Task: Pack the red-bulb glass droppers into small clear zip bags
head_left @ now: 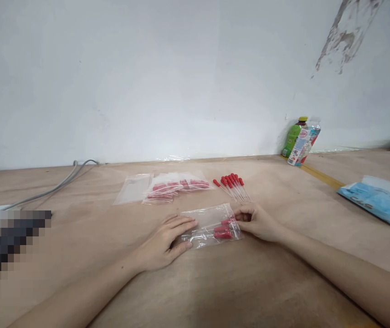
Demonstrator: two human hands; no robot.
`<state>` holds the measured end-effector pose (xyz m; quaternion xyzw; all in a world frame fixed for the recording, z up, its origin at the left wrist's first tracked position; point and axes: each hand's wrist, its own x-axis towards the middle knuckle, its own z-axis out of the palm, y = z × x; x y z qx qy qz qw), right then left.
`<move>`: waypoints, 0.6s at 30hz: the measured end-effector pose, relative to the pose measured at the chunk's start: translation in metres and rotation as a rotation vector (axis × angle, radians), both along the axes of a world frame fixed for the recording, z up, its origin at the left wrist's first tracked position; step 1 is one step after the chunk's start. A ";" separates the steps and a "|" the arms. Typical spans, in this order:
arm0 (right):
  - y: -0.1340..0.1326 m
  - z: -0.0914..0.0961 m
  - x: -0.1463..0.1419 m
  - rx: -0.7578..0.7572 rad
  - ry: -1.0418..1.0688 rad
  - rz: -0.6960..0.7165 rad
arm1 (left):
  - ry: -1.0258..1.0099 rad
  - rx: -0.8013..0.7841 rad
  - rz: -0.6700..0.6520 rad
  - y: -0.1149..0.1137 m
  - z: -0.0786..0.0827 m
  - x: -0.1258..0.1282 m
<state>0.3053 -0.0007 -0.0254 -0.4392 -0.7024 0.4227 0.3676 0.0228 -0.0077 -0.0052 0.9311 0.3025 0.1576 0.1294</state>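
A clear zip-lock bag (205, 218) lies flat on the wooden table, with a few red-bulbed droppers (223, 230) inside, their bulbs towards the zip on the right. My left hand (164, 243) rests at the bag's left end, fingers stretched out and thumb apart, touching its edge. At the zip end, my right hand (253, 222) is closed, with thumb and forefinger pinching the bag's edge. Behind the bag lie several loose droppers (232, 180) with red bulbs. To their left is a pile of filled zip-lock bags (177, 184), beside a flat bag (134, 189) without droppers.
A green bottle (291, 139) and a printed carton (304, 146) stand against the wall at the back right. A blue and white packet (376, 200) lies on the right. Grey cables (61, 182) run along the left, near a pixelated dark object (7, 246).
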 end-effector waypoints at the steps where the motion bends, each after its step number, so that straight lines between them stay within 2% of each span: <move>1: 0.000 -0.002 -0.004 -0.009 0.028 -0.005 | 0.000 0.004 -0.001 0.000 0.000 0.000; 6: 0.002 -0.006 -0.009 0.060 -0.028 -0.129 | 0.006 0.027 -0.005 0.001 0.000 0.001; 11: 0.002 -0.007 -0.008 0.092 -0.089 -0.189 | 0.013 0.031 -0.004 0.001 0.000 0.001; 14: 0.000 -0.005 -0.010 0.132 -0.128 -0.159 | 0.010 0.036 0.007 0.001 -0.001 0.001; 18: -0.005 0.004 -0.009 0.162 -0.128 -0.016 | -0.001 0.042 -0.002 0.002 -0.001 0.001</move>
